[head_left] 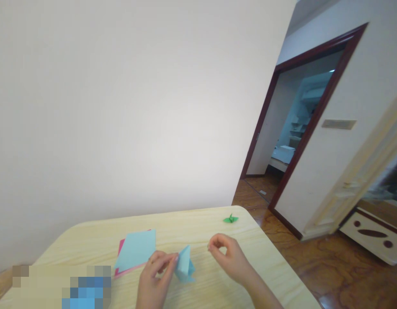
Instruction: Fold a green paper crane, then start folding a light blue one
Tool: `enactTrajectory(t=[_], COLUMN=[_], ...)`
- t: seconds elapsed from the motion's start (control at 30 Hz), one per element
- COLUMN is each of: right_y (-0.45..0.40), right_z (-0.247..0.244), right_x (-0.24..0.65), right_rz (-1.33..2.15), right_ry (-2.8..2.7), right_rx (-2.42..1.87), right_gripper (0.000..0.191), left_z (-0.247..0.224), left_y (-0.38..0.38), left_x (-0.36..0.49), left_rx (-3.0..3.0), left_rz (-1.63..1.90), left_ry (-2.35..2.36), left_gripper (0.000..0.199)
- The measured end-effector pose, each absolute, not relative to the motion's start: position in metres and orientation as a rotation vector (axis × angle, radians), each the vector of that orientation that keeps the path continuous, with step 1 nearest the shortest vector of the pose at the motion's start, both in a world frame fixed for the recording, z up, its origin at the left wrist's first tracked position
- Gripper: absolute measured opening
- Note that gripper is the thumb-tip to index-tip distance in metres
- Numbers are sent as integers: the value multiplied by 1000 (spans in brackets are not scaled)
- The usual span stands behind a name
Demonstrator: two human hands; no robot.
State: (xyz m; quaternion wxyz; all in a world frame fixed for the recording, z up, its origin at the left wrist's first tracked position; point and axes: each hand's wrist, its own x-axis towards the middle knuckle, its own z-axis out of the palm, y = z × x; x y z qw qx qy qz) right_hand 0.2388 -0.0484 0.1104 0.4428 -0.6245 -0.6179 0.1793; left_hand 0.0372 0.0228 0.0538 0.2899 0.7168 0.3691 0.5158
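Pinched between the thumb and forefinger of my left hand (157, 277) is a piece of light blue folded paper (184, 267), held by its left edge just over the table. Pointed flaps stand out from its top and lower right. My right hand (228, 257) hovers to the right of it, apart from the paper, with thumb and fingertips pressed together; whether anything small is between them I cannot make out. Left of my left hand lies a stack of square paper (138, 249), light blue on top with pink showing at its edges.
A small green folded paper figure (231, 219) sits near the far right corner of the pale wooden table (98, 234). Behind the table rises a white wall (121, 107). To the right are a dark red door frame (317, 128) and a low cabinet (372, 234). The lower left corner is pixelated.
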Motion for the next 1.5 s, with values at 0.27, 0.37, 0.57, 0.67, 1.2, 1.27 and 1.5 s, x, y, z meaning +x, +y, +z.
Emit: enactTrajectory(t=[0.27,0.37,0.57,0.67,1.2,1.27,1.5], right_y=[-45,-38,-32,-31,-44,-47,-51], right_z=[83,76,69,65,92,99,123], right_x=[185,184,189,190,188,190,197], right_rz=[764,878,979,1032,588,497,332], right_ry=[-1490,-1405,-1283,-1240,-1651,-1689,-1719], right_rx=[-1494,-1461,-1332,-1269,-1554,-1601,-1524], right_gripper=[8,12,13,15,18,15,31], left_z=[47,45,44,45,53,55,61], left_y=[19,20,19,17,13,11,6], left_x=[41,43,45,46,47,47,47], left_rx=[1683,1555,1578,1577,1922,1927,1959], left_rz=[1224,1299,1301,1323,1297,1279,1196], left_ry=[1018,1005,964,948,798,813,837], left_gripper=[26,29,23,26,18,19,21])
